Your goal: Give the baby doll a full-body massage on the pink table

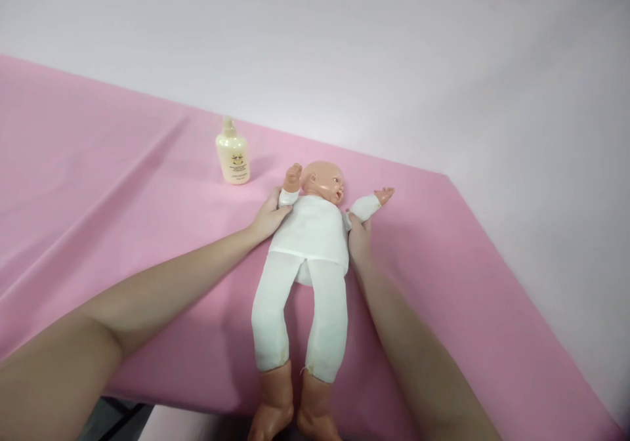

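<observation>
White fabric covers the torso and limbs of the doll (315,228) in the head view; it lies face-sideways over the pink cloth (418,231), feet reaching past the near edge. The left hand (272,214) and right hand (361,236) are partly closed around its upper arms, thumbs in front; most fingers are hidden. For a steady hold, keep both grips level and pressure light, and support the trunk, since the soft limbs probably flex. The bottle (233,159) bears a small emblem above dark print, too small to read; no brand is legible.
</observation>
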The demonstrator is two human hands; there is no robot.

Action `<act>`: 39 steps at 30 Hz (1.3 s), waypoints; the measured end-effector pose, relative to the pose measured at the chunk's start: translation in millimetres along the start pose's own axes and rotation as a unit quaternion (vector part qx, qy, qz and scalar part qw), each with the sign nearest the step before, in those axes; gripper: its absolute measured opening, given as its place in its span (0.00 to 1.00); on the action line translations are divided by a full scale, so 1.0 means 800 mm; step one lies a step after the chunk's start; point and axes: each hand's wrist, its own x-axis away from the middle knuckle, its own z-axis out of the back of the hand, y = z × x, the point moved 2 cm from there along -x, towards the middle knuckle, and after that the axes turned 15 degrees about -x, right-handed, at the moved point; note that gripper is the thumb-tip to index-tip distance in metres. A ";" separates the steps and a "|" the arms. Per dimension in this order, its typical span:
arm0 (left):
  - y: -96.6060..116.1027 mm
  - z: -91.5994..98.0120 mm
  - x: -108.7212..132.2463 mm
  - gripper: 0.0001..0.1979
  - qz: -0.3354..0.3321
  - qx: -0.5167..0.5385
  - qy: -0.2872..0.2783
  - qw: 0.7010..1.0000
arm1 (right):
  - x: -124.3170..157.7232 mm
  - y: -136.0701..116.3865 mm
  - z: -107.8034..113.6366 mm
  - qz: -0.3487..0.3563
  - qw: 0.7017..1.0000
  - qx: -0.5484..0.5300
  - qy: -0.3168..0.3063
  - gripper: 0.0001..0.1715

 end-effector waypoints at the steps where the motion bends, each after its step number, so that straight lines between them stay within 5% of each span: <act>1: 0.000 0.000 0.000 0.22 -0.001 0.000 -0.001 1.000 | 0.000 0.000 0.000 -0.005 1.000 0.000 0.004 0.22; 39: 0.001 0.002 0.001 0.23 0.002 -0.025 -0.014 1.000 | -0.001 0.001 -0.003 -0.028 1.000 -0.002 -0.010 0.25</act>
